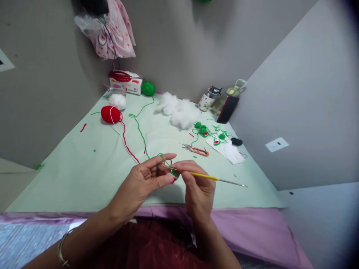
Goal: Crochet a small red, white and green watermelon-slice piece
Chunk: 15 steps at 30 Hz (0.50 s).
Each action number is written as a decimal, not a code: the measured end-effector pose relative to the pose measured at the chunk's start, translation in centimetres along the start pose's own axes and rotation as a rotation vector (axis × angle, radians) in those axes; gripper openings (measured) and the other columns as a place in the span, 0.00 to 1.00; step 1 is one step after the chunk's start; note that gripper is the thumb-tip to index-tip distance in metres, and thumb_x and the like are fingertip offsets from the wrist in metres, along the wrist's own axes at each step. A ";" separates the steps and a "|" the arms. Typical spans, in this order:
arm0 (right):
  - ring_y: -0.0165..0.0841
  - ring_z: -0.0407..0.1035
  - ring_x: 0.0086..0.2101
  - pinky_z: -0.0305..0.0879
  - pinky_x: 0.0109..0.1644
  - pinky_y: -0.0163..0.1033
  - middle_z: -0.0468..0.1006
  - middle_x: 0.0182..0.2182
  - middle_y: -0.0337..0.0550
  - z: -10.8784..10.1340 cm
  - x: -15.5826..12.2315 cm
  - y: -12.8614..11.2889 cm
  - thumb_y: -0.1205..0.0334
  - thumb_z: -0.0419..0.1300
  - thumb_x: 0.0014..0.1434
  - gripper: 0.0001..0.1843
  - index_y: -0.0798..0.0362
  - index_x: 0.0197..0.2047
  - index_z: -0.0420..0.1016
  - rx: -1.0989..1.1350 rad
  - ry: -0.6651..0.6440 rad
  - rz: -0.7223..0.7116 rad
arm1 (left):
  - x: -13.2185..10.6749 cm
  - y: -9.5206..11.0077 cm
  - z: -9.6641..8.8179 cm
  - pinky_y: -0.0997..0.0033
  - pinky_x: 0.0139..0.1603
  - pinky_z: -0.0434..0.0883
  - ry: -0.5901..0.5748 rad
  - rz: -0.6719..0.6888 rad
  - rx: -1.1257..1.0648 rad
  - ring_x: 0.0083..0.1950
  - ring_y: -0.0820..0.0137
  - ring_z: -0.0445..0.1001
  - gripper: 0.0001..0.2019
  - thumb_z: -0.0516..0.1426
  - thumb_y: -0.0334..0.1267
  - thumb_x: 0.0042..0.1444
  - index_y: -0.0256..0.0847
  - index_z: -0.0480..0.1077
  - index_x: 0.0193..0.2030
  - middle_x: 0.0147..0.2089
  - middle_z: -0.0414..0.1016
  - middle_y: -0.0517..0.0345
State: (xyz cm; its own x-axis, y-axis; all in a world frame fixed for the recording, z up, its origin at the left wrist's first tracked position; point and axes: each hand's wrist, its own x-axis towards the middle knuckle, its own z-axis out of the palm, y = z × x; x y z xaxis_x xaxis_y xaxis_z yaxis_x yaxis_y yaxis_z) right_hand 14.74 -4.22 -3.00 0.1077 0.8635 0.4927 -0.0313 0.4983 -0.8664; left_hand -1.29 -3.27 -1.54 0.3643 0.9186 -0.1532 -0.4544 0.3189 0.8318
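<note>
My left hand (146,175) pinches a small crochet piece (175,173) in green, white and red between thumb and fingers. Green yarn (162,156) loops over its raised index finger. In my right hand (199,183) is a crochet hook (204,175) with a yellow grip, held like a pencil; one metal end points right, while the other meets the crochet piece. Strands run back from the left hand to a red yarn ball (110,114), a white yarn ball (117,101) and a green yarn ball (148,89). The exact stitch is too small to make out.
Orange thread snips (196,150) lie beyond my right hand. White stuffing (181,112) sits at the back middle. Small green crochet pieces (203,130) and yarn scraps rest at right, near a phone (228,109) and a pen cup (206,101). Walls border the table.
</note>
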 end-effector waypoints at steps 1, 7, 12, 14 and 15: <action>0.32 0.78 0.37 0.75 0.42 0.39 0.87 0.37 0.41 -0.1 -0.1 0.1 0.62 0.65 0.69 0.08 0.43 0.43 0.87 0.022 0.009 0.018 | 0.0 0.0 -0.1 0.75 0.50 0.74 0.006 0.002 0.015 0.41 0.74 0.76 0.19 0.74 0.36 0.53 0.53 0.85 0.52 0.36 0.78 0.63; 0.30 0.77 0.32 0.75 0.38 0.37 0.86 0.36 0.40 -0.7 -0.3 0.1 0.58 0.62 0.71 0.09 0.47 0.43 0.84 0.186 0.047 0.150 | -0.1 0.3 -0.8 0.78 0.47 0.74 0.018 0.031 0.084 0.40 0.76 0.76 0.16 0.73 0.38 0.55 0.54 0.85 0.51 0.37 0.77 0.64; 0.29 0.76 0.31 0.76 0.39 0.37 0.85 0.34 0.40 -0.8 0.0 -0.3 0.57 0.60 0.72 0.10 0.49 0.41 0.82 0.163 0.040 0.132 | -0.2 0.7 -0.5 0.77 0.48 0.75 0.036 0.044 0.120 0.38 0.77 0.76 0.16 0.73 0.36 0.54 0.52 0.85 0.50 0.36 0.77 0.64; 0.31 0.77 0.31 0.76 0.39 0.39 0.85 0.34 0.41 -0.9 0.0 -0.5 0.57 0.60 0.73 0.10 0.50 0.42 0.81 0.123 0.003 0.092 | -0.4 0.9 -0.4 0.76 0.48 0.76 0.059 0.042 0.139 0.38 0.75 0.76 0.16 0.73 0.36 0.54 0.50 0.85 0.50 0.36 0.77 0.63; 0.31 0.77 0.32 0.76 0.39 0.39 0.85 0.34 0.42 -0.9 0.0 -0.6 0.58 0.59 0.73 0.10 0.50 0.42 0.81 0.100 -0.017 0.065 | -0.5 1.0 -0.3 0.76 0.49 0.76 0.072 0.040 0.151 0.39 0.75 0.77 0.17 0.73 0.36 0.54 0.50 0.85 0.51 0.36 0.77 0.63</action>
State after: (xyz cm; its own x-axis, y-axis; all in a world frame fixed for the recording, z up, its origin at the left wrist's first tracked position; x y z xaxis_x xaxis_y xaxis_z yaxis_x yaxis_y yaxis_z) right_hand 15.70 -4.56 -2.59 0.0857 0.8949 0.4379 -0.1367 0.4460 -0.8846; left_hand -2.18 -3.30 -0.84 0.2867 0.9460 -0.1516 -0.3382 0.2480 0.9078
